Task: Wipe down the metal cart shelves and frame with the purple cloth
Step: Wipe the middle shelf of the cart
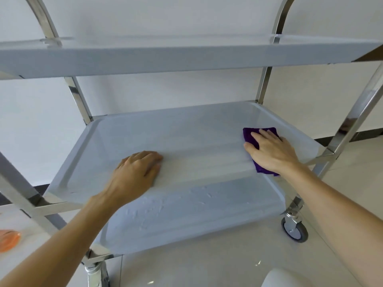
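Note:
The metal cart has a middle shelf (128, 137) in front of me, an upper shelf (186, 59) above it and a lower shelf (186, 220) below. The purple cloth (251, 137) lies on the right side of the middle shelf. My right hand (271, 150) presses flat on the cloth with straight fingers and covers most of it. My left hand (136, 172) rests on the front rim of the middle shelf, left of centre, its fingers bent over the edge.
Shiny frame posts (352, 121) rise at the corners. A caster wheel (294, 228) stands at the lower right on the pale tiled floor. An orange object (8, 239) lies at the left edge. A white rounded thing (284, 278) shows at the bottom.

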Demonstrator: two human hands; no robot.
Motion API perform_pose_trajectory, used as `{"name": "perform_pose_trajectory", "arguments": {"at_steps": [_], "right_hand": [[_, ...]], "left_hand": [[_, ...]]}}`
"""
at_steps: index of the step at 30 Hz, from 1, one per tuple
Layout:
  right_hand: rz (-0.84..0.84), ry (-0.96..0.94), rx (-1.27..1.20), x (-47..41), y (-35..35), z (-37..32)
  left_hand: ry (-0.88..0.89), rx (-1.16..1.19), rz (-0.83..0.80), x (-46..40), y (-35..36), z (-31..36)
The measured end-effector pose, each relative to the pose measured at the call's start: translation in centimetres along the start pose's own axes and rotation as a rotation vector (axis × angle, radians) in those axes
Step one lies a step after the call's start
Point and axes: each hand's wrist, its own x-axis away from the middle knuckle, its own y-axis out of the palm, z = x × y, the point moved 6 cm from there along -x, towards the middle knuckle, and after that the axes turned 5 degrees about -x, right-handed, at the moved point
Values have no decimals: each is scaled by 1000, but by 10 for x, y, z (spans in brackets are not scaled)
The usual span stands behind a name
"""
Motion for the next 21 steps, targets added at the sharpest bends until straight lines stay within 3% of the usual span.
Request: {"name": "perform_pose_trajectory", "arguments": {"at_steps": [3, 8, 11, 13, 15, 17, 19, 21], "right_hand": [[1, 5, 1, 17, 12, -28], [174, -242, -25, 70, 26, -121], [6, -415, -296, 82, 37, -166], [-170, -460, -617, 82, 31, -175], [-105, -409, -818, 71, 13, -153], [16, -310, -674, 55, 4, -116], [12, -269, -351, 50, 14, -89], [57, -298, -185, 50, 30, -81]], "left_hand": [[-52, -31, 79, 4, 0, 0], [-99, -34, 107, 1, -1, -4], [-114, -15, 101, 1, -2, -8], [-121, 31, 114, 2, -2, -14], [-136, 82, 125, 2, -3, -19], [-124, 99, 132, 0, -2, -20], [-113, 105, 126, -5, -2, -15], [-106, 172, 138, -8, -2, -3]]}}
